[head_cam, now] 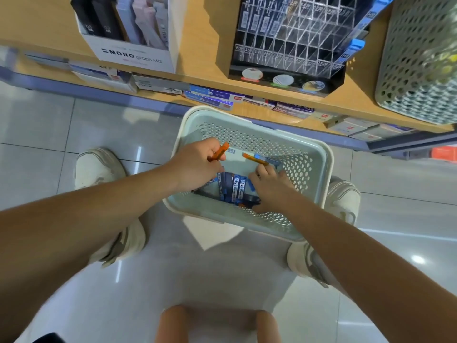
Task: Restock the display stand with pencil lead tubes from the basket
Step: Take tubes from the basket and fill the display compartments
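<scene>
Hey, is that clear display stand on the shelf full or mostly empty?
Mostly empty. Most slots of the display stand hold nothing; tubes show only at its top left and right edge.

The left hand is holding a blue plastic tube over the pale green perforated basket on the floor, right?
Not quite: the head view shows the left hand holding an orange plastic tube, not blue, over the pale green perforated basket on the floor.

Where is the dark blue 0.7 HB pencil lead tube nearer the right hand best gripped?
Probably pinched at one end, from straight above. The dark blue 0.7 HB pencil lead tube lies flat in the pale perforated plastic basket, side by side against a similar tube, so its long sides look hard to reach, and the walls block sideways approaches.
</scene>
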